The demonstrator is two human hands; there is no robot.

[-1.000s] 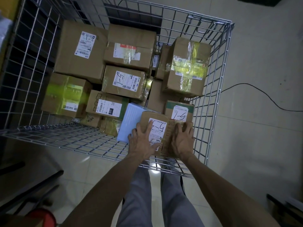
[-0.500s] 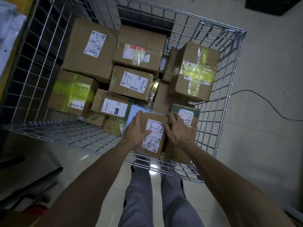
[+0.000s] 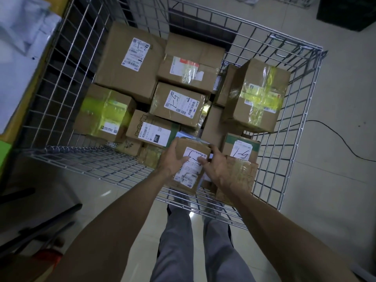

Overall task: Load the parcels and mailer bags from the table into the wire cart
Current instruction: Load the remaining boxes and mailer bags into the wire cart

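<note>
Pale tiled floor [image 3: 335, 180] surrounds a wire cart [image 3: 71, 149] that is already well stocked with taped cardboard boxes. At the left edge of the view, a table [image 3: 15, 121] with a yellow edge carries white mailer bags [image 3: 22, 37] not yet loaded.

The person stands at the cart's near side and reaches over its rail with both arms. Between the hands is a small cardboard parcel [image 3: 189, 174], white label facing up, in the near right part of the cart. The left hand [image 3: 172, 159] grips its left side, with the fingers curled over the far left corner and the thumb lying on the label. The right hand [image 3: 216, 167] grips the right side, with the fingers hooked round the far right corner and the thumb pressed to the label. The parcel sits over a pale blue mailer bag [image 3: 184, 134], just beside a brown taped parcel [image 3: 242, 176] and a green-banded box [image 3: 242, 147]. Whether its underside already rests on anything cannot be told.

The step in hand looks like seating this parcel. To do it well, the person should lower it flat rather than on a corner and keep the label up. It should go snug against the brown taped parcel so that no space is wasted. Both hands should let go only once it bears its own weight, since the soft bag beneath may let it tip.
</note>
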